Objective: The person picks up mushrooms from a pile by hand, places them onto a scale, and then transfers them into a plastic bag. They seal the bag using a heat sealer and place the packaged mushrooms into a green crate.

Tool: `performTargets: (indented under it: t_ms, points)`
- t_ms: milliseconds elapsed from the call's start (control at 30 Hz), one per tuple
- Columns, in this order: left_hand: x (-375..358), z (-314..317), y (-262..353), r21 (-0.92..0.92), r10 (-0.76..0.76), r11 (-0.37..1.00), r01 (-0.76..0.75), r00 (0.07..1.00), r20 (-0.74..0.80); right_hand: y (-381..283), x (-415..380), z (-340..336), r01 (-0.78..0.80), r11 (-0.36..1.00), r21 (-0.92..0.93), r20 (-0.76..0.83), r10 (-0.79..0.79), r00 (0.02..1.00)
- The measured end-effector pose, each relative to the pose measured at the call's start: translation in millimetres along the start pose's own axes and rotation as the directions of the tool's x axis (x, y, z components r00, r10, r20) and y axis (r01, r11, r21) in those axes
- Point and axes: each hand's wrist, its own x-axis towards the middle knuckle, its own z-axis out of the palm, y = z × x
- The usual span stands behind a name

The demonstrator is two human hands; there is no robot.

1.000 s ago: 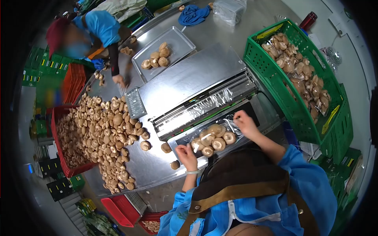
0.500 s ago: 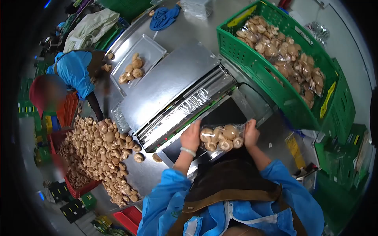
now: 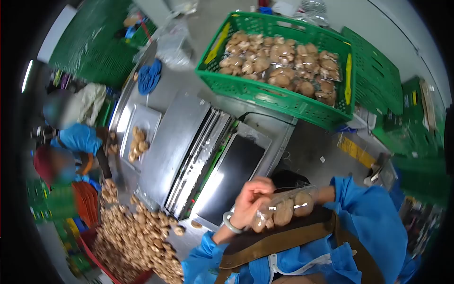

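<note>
Stainless-steel tabletop (image 3: 165, 92), left and middle of the scene: bears a film-wrapping machine (image 3: 231, 177) with dark plate bare, a metal tray (image 3: 152, 118) of whole mushrooms, a crumpled blue cloth (image 3: 150, 76) at the far left, and a heap of loose brown-capped mushrooms (image 3: 137, 232) at the near left. Co-worker in a blue sleeve (image 3: 78, 137): one hand (image 3: 109, 182) at the far edge of the heap.

Green perforated crate (image 3: 279, 102), far side: filled with wrapped mushroom packs (image 3: 281, 78).

Film-wrapped mushroom pack (image 3: 283, 211), one: held up off the tabletop, near side, in front of the wearer's brown apron (image 3: 279, 236). Long axis from near left to far right. Crate lies beyond it on the far side, well apart, its length slanting the other way, right end nearer.

Left hand (image 3: 254, 201), pale bracelet (image 3: 231, 222) at wrist: loosely curled at the pack's left end, the nearer hand to that end; contact unclear. Right hand: mostly hidden behind the pack's right end, forearm entering from the right; grip cannot be told.
</note>
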Motion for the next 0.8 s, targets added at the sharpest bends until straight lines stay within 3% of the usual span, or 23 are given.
performTargets:
  t_ms: [67, 100, 133, 167, 200, 233, 267, 300, 367, 433, 467, 500, 533, 567, 633, 733, 800]
  points:
    - [27, 27, 21, -0.105, -0.102, 0.987, 0.12, 0.981, 0.163, -33, 38, -22, 0.108, 0.988, -0.111, -0.044, -0.113, 0.993]
    - [30, 29, 19, -0.112, -0.134, 0.981, 0.158, 0.972, 0.195, -53, 46, -40, -0.17, 0.942, -0.289, -0.093, 0.149, 0.984]
    - [34, 31, 20, -0.129, -0.159, 0.973, 0.192, 0.959, 0.233, -73, 54, -58, -0.416, 0.789, -0.452, -0.136, 0.401, 0.906]
    - [38, 33, 17, -0.13, -0.179, 0.967, 0.219, 0.946, 0.269, -96, 61, -79, -0.771, 0.244, -0.588, -0.371, 0.767, 0.524]
    - [41, 32, 16, -0.123, -0.2, 0.963, 0.242, 0.938, 0.284, -132, 67, -80, -0.725, 0.498, -0.476, -0.395, 0.616, 0.682]
    - [43, 30, 13, -0.106, -0.229, 0.957, 0.269, 0.929, 0.29, -140, 66, -76, -0.606, 0.699, -0.379, -0.265, 0.546, 0.795]
    - [48, 27, 7, -0.087, -0.263, 0.951, 0.297, 0.924, 0.279, -141, 73, -62, -0.345, 0.771, -0.535, -0.105, 0.345, 0.933]
    - [51, 24, 0, -0.063, -0.299, 0.944, 0.325, 0.918, 0.259, -171, 95, -42, -0.442, 0.639, -0.63, 0.008, 0.574, 0.819]
    - [55, 11, -25, 0.014, -0.378, 0.924, 0.381, 0.909, 0.176, -155, 97, -43, -0.488, 0.544, -0.682, -0.065, 0.621, 0.782]
    - [48, -12, -53, 0.114, -0.467, 0.879, 0.463, 0.884, 0.013, -146, 80, -88, -0.478, 0.736, -0.479, -0.181, 0.45, 0.874]
    - [50, -23, -61, 0.156, -0.493, 0.852, 0.5, 0.866, -0.083, -158, 73, -113, -0.475, 0.76, -0.443, -0.336, 0.35, 0.874]
    - [58, -27, -61, 0.153, -0.518, 0.827, 0.541, 0.839, -0.166, -167, 59, -139, -0.477, 0.801, -0.36, -0.57, 0.216, 0.793]
    - [77, -15, -39, 0.124, -0.504, 0.832, 0.54, 0.83, -0.238, -176, 45, -166, -0.432, 0.852, -0.296, -0.759, 0.065, 0.648]
    - [86, -12, -29, 0.099, -0.493, 0.834, 0.544, 0.813, -0.309, -188, 34, -197, -0.204, 0.978, -0.047, -0.874, 0.059, 0.482]
    - [88, -25, -27, -0.035, -0.487, 0.85, 0.526, 0.758, -0.435, -209, 18, -238, -0.256, 0.966, -0.04, -0.989, -0.003, 0.145]
    - [94, -38, -23, -0.082, -0.467, 0.867, 0.491, 0.746, -0.474, -178, -6, -281, -0.442, 0.897, -0.015, -0.998, -0.043, -0.053]
    - [96, -38, -15, -0.09, -0.479, 0.863, 0.498, 0.746, -0.463, -133, -37, -313, -0.487, 0.871, 0.071, -0.997, 0.041, -0.071]
